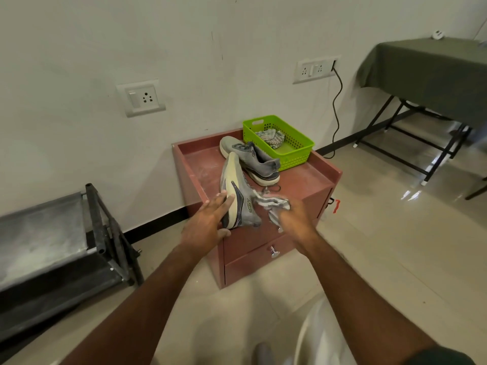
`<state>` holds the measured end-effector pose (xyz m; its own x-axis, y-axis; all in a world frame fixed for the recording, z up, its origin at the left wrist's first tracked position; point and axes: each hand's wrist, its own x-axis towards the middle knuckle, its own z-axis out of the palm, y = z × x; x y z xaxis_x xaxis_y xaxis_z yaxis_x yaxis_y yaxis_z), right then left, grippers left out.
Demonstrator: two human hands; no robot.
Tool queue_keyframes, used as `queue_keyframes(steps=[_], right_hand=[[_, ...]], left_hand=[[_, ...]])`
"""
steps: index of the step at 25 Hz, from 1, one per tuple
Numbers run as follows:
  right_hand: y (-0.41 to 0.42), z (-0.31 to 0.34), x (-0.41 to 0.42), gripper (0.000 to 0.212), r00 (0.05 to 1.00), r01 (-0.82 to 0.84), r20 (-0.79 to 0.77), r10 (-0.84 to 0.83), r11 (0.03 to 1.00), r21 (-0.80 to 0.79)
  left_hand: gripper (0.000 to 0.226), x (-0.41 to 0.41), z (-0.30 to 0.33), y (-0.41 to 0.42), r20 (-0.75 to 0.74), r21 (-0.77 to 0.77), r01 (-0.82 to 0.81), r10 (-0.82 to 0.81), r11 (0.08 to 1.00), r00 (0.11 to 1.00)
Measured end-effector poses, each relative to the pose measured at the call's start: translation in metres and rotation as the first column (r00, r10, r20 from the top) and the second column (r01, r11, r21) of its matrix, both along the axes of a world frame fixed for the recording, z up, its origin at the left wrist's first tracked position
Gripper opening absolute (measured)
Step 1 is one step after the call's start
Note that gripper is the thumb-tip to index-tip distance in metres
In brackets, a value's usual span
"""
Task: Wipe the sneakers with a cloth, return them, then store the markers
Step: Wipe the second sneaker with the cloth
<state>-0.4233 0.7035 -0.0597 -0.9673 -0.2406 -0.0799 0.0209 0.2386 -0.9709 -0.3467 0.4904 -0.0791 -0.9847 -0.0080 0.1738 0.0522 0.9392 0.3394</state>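
Left hand [208, 223] grips a grey sneaker [237, 193] tipped sole-up; right hand [292, 219] clutches a striped cloth [274, 204] beside it, above the worktop [303, 177].

You have two sneakers [238, 191] [250, 159], two cloths [272, 204] [271, 138], one green basket [295, 154], and two wall sockets [141, 97] [315, 68].

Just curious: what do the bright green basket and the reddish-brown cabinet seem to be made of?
The bright green basket looks like moulded plastic: glossy, with regular perforated walls. The reddish-brown cabinet looks like laminated board, though painted wood is possible: its flat matt top is dusty.
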Motion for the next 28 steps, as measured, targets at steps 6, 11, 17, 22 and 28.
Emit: queue_keyframes(steps=[6,11,17,22,28], right_hand=[[-0.026,-0.019,-0.011,0.042,0.914,-0.383,-0.065,0.399,0.906,0.178],[-0.035,-0.014,-0.018,0.039,0.934,-0.33,-0.132,0.331,0.943,0.034],[-0.01,0.03,-0.027,0.026,0.875,-0.398,0.087,0.477,0.809,-0.432],[0.014,0.044,-0.028,0.029,0.859,-0.426,0.105,0.501,0.812,-0.399],[0.0,0.059,-0.023,0.039,0.845,0.168,-0.462,-0.27,0.954,-0.249]], left_hand=[[0.092,-0.009,-0.005,-0.005,-0.098,0.006,0.028,-0.027,1.0,0.995],[0.11,-0.022,-0.001,-0.009,-0.124,0.077,0.039,-0.029,0.996,0.992],[0.113,-0.039,0.039,-0.012,-0.386,-0.119,0.176,-0.209,0.977,0.899],[0.107,-0.035,0.055,-0.018,-0.251,-0.164,0.346,-0.378,0.924,0.891],[0.101,-0.035,0.067,-0.015,-0.45,-0.032,0.161,-0.158,0.986,0.879]])
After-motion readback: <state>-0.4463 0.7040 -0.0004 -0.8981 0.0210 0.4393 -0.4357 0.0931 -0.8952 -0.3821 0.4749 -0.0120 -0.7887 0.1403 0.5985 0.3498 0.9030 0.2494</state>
